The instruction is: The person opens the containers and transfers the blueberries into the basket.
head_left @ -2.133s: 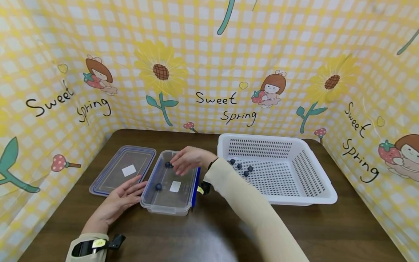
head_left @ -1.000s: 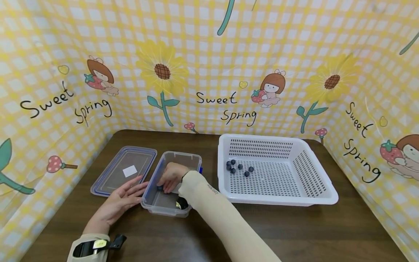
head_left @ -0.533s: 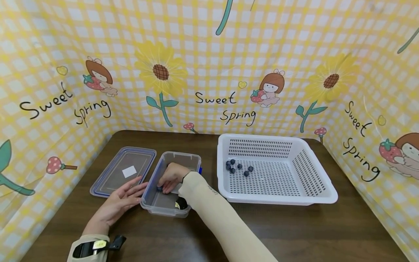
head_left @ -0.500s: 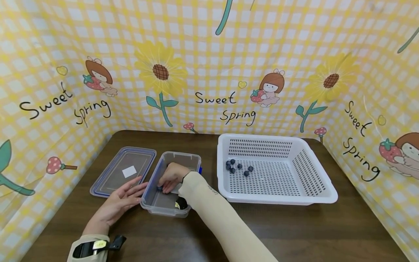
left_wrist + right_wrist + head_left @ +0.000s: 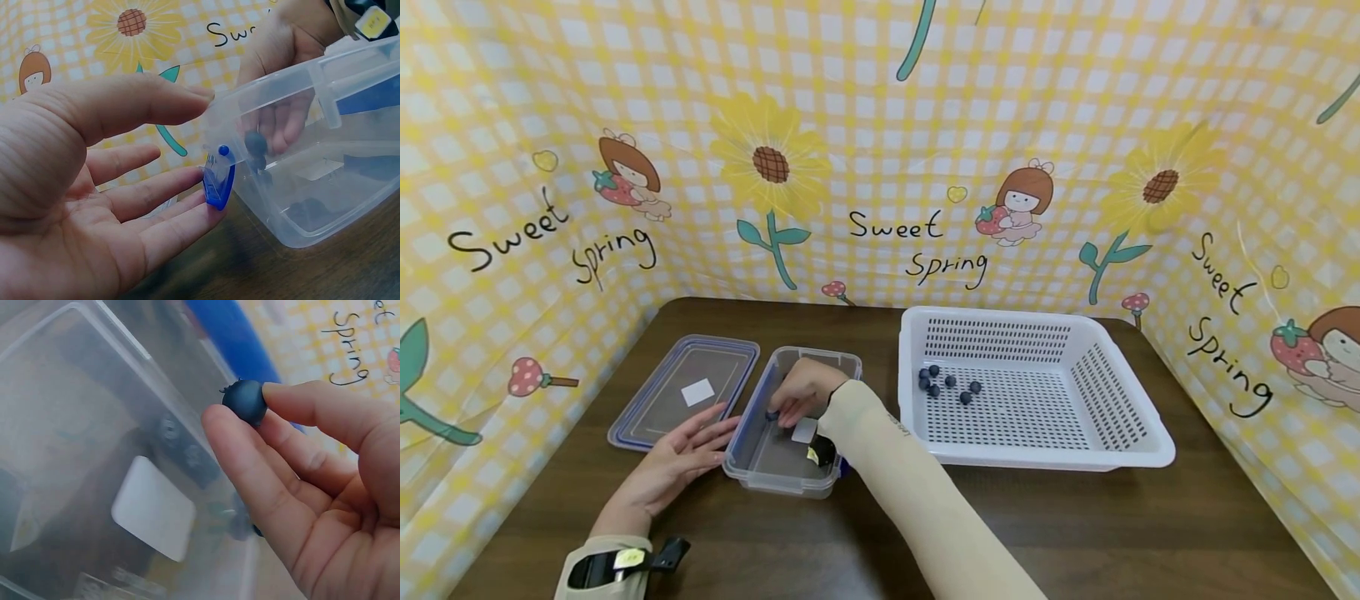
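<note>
In the right wrist view, my right hand (image 5: 319, 469) pinches a blueberry (image 5: 245, 401) between thumb and fingertip. That hand is inside the clear plastic box (image 5: 782, 479), above its floor. A second dark round thing (image 5: 257, 530) shows partly behind the fingers; whether it is held cannot be told. My left hand (image 5: 673, 462) lies with fingers extended at the box's left side. Its fingertips touch the blue latch (image 5: 219, 181) in the left wrist view.
A white perforated basket (image 5: 1120, 457) stands to the right, with several blueberries (image 5: 951, 381) at its left end. The box's clear lid (image 5: 658, 400) with a blue seal lies on the left of the brown table (image 5: 1075, 525). A patterned cloth (image 5: 880, 150) surrounds the table.
My right hand has gone down into the box, pinched a blueberry near its left wall and raised it slightly, moving a little away from me. The left hand has stayed in place.
</note>
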Demonstrator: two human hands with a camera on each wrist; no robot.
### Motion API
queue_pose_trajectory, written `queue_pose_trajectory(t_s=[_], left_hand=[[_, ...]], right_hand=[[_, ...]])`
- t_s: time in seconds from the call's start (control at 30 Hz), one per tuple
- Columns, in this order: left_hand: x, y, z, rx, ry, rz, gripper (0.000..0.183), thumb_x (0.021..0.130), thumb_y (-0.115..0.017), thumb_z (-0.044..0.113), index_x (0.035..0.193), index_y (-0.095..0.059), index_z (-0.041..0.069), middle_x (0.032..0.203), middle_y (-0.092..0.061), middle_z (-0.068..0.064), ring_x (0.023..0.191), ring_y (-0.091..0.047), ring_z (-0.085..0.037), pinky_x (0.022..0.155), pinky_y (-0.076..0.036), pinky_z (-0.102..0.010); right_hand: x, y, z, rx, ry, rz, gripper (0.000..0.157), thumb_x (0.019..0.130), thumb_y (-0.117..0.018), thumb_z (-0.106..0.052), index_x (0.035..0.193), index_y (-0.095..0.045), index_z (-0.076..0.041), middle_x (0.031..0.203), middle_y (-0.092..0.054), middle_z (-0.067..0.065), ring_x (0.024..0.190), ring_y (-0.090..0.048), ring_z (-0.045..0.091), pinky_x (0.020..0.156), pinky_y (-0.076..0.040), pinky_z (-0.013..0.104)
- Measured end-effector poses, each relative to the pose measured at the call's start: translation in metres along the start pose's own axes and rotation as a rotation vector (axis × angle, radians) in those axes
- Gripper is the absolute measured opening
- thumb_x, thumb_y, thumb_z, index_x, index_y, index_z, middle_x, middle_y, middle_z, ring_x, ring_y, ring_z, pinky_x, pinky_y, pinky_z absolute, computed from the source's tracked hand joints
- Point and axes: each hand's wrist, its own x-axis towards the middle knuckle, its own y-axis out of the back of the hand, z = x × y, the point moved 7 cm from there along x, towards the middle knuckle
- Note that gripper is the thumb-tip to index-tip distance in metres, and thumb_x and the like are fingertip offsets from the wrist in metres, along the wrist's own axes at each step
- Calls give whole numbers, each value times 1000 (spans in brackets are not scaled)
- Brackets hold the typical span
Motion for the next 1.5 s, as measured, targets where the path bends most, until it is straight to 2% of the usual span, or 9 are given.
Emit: queue_pose_trajectory(t_s=[0.3, 0.43, 0.6, 0.77, 0.87, 1.0, 1.2, 1.37, 1.5], left_hand=[[2, -1, 0, -10, -10, -16, 64, 96, -45, -18, 145, -48, 24, 138, -58, 1, 127, -55, -12, 96, -49, -28], [1, -1, 1, -13, -10, -15, 64, 96, -45, -17, 144, -49, 25, 138, -59, 1, 126, -55, -12, 96, -49, -28], [1, 0, 1, -6, -8, -8, 64, 96, -45, -17, 145, -48, 24, 138, -58, 1, 126, -55, -12, 96, -49, -28], [0, 1, 0, -11, -9, 0, 65, 96, -45, -18, 151, -42, 17, 139, -58, 0, 127, -55, -12, 97, -49, -28], [-1, 0, 1, -17, -12, -4, 65, 96, -46, -18, 149, -44, 19, 139, -58, 0, 126, -55, -12, 97, -49, -28], [-1, 0, 1, -26, -12, -5, 65, 95, -46, -18, 145, -48, 23, 138, -58, 0, 126, -55, -12, 97, -49, -28], [-1, 1, 1, -26, -10, 0, 65, 95, -46, -18, 148, -45, 19, 138, -59, 0, 126, -55, -12, 97, -49, -28], [0, 0, 1, -17, -1, 1, 65, 95, -46, -18, 142, -51, 27, 138, -59, 2, 126, -55, -11, 96, -49, -28], [0, -1, 1, -14, 2, 4, 65, 95, -45, -19, 141, -52, 28, 137, -59, 2, 125, -56, -11, 96, -50, -28]], right_hand=[[-10, 25, -23, 36, 23, 5, 7, 87, -70, 7, 80, -71, 10, 72, -69, 22, 56, -67, 23, 65, -60, 35], [-16, 36, -33, 54, 36, 1, 5, 87, -69, 7, 85, -70, 11, 74, -69, 22, 58, -68, 24, 77, -58, 42], [-26, 52, -43, 56, 62, -2, 8, 89, -68, 6, 95, -70, 12, 76, -70, 21, 62, -70, 24, 83, -57, 43], [-38, 70, -52, 73, 92, -15, 19, 93, -65, 4, 109, -68, 14, 80, -71, 18, 67, -70, 22, 76, -59, 37], [-45, 82, -55, 80, 107, -21, 23, 94, -63, 3, 114, -65, 15, 82, -70, 17, 70, -70, 22, 70, -59, 32], [-53, 100, -56, 107, 128, -17, 23, 95, -63, 3, 114, -64, 16, 85, -69, 17, 73, -70, 23, 73, -59, 33], [-66, 129, -52, 148, 172, 15, 20, 96, -60, 3, 113, -64, 13, 91, -70, 18, 79, -70, 24, 86, -56, 40], [-78, 153, -44, 205, 197, 63, 15, 97, -59, 4, 109, -64, 12, 92, -70, 18, 81, -71, 27, 85, -57, 41], [-87, 171, -34, 244, 198, 74, 21, 98, -57, 3, 117, -59, 13, 93, -69, 15, 82, -70, 25, 85, -57, 38]])
